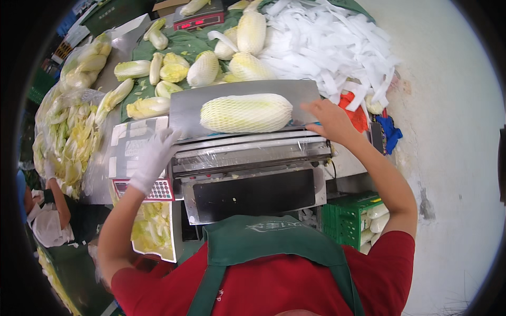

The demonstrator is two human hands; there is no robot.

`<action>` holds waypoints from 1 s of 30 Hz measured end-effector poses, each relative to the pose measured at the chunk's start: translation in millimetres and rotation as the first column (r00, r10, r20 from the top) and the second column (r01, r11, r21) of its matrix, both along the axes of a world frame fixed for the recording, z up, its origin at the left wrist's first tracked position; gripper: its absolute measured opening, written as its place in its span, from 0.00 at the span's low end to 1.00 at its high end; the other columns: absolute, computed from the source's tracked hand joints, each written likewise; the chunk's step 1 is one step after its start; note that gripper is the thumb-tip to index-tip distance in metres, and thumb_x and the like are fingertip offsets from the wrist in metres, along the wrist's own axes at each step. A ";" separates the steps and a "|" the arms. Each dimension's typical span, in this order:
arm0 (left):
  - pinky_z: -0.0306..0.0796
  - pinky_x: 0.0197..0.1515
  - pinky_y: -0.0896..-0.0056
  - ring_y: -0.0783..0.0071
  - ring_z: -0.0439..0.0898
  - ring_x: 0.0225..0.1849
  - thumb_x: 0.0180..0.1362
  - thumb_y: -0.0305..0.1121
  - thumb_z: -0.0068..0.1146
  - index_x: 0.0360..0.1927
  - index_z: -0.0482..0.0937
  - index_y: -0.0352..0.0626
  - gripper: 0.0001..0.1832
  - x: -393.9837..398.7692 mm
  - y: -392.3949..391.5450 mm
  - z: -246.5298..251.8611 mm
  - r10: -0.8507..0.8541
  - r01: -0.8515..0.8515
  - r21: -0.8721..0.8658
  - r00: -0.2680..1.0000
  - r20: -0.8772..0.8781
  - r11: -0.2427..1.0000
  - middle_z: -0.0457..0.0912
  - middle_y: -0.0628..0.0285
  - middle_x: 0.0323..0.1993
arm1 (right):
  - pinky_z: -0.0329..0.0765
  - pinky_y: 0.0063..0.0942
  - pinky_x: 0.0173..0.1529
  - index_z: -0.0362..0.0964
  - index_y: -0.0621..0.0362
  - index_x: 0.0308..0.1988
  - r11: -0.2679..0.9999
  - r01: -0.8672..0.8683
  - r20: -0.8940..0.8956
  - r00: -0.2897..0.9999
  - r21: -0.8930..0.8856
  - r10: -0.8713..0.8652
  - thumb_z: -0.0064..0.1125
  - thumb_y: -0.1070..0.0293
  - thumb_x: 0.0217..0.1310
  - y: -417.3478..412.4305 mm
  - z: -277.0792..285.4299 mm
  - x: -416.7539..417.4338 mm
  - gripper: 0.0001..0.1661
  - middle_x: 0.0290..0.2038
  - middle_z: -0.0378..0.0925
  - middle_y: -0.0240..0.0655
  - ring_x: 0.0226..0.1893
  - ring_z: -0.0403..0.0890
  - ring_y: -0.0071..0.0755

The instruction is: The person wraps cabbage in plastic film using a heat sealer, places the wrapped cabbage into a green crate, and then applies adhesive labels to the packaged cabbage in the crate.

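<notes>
A napa cabbage in a white foam net (pixel 246 113) lies lengthwise on the metal plate (pixel 189 96) of a film-wrapping machine. My right hand (pixel 330 120), bare and slightly blurred, is off the cabbage's right end with fingers apart. At the machine's left end is my left hand (pixel 156 160) in a white glove, fingers spread, over the side of a digital scale (pixel 134 148). I see nothing held in either hand. Clear plastic film (pixel 253 152) stretches over the rollers between them. Closer to me is the machine's black hot plate (pixel 255 195).
Several cabbages (pixel 174 67) lie on green cloth behind the machine, near a second scale (pixel 199 19). White foam nets (pixel 328 43) are heaped at the back right. A green crate (pixel 342 217) holds wrapped produce. Another person's arm (pixel 59 201) reaches toward bagged leaves (pixel 75 146) at left.
</notes>
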State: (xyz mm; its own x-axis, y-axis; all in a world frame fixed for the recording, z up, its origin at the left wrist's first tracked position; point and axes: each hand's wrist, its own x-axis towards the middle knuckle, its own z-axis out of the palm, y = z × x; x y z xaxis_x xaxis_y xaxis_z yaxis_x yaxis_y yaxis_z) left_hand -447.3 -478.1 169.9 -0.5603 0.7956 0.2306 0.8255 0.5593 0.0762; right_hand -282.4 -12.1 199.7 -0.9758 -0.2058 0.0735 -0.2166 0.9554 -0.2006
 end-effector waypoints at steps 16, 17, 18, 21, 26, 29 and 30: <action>0.77 0.45 0.73 0.71 0.83 0.41 0.66 0.22 0.49 0.44 0.74 0.37 0.06 37.6 20.4 1.9 -0.283 -0.531 0.599 0.559 0.779 0.600 0.83 0.55 0.44 | 0.80 0.24 0.36 0.63 0.58 0.37 0.327 0.465 0.459 0.883 -0.823 -0.101 0.45 0.70 0.72 -21.6 24.4 35.2 0.05 0.33 0.78 0.34 0.35 0.84 0.25; 0.76 0.51 0.70 0.67 0.82 0.47 0.64 0.22 0.52 0.49 0.74 0.36 0.10 25.5 23.5 12.1 -0.267 -0.490 0.666 0.655 0.707 0.563 0.82 0.53 0.48 | 0.80 0.24 0.37 0.63 0.58 0.38 0.367 0.345 0.290 0.936 -0.864 -0.198 0.45 0.70 0.72 -20.0 28.5 24.7 0.05 0.34 0.79 0.34 0.34 0.84 0.27; 0.72 0.56 0.66 0.64 0.79 0.53 0.61 0.23 0.56 0.52 0.73 0.36 0.15 17.1 36.2 29.9 -0.235 -0.348 0.697 0.769 0.594 0.627 0.80 0.52 0.52 | 0.80 0.25 0.37 0.63 0.58 0.39 0.417 0.221 0.104 0.953 -0.882 -0.286 0.45 0.71 0.71 -17.5 33.8 9.9 0.04 0.34 0.79 0.35 0.33 0.84 0.29; 0.54 0.72 0.55 0.50 0.58 0.72 0.45 0.33 0.73 0.68 0.62 0.38 0.46 -11.9 80.6 57.6 -0.233 0.038 0.543 0.927 0.295 0.839 0.63 0.48 0.69 | 0.79 0.35 0.50 0.64 0.58 0.53 0.886 -0.036 -0.292 0.950 -0.462 -0.114 0.49 0.74 0.67 4.5 17.2 -32.3 0.16 0.48 0.76 0.45 0.46 0.81 0.41; 0.63 0.66 0.60 0.54 0.69 0.65 0.40 0.45 0.77 0.69 0.64 0.47 0.51 -47.9 110.7 -25.5 -0.324 0.051 0.443 0.756 0.568 0.895 0.70 0.45 0.63 | 0.68 0.38 0.65 0.56 0.58 0.66 0.947 -0.222 -0.146 0.971 -0.231 0.192 0.61 0.74 0.56 -5.6 -50.3 -76.7 0.40 0.62 0.65 0.48 0.61 0.70 0.48; 0.70 0.60 0.68 0.66 0.76 0.57 0.49 0.46 0.73 0.66 0.69 0.45 0.41 -47.6 94.9 -20.5 -0.228 -0.254 0.369 0.452 0.862 0.894 0.77 0.52 0.58 | 0.66 0.34 0.65 0.55 0.60 0.67 0.738 0.039 0.223 0.963 -0.674 0.153 0.68 0.69 0.51 -15.4 -48.3 -68.4 0.46 0.59 0.69 0.43 0.58 0.71 0.43; 0.71 0.58 0.71 0.69 0.78 0.55 0.51 0.46 0.71 0.65 0.70 0.44 0.39 -43.3 88.0 -21.2 -0.197 -0.344 0.306 0.317 0.928 0.888 0.78 0.55 0.57 | 0.66 0.33 0.65 0.54 0.61 0.67 0.653 0.163 0.355 0.919 -0.740 0.173 0.72 0.66 0.49 -14.4 -42.0 -59.8 0.49 0.58 0.70 0.41 0.57 0.72 0.40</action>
State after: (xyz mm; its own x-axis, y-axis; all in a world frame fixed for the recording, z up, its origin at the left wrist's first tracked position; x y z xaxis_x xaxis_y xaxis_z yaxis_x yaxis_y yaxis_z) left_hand -490.5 -390.1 148.6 -0.6551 0.7207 -0.2267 0.0022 0.3019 0.9534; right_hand -342.2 -26.4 157.8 -0.9564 -0.2493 -0.1523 0.0289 0.4381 -0.8984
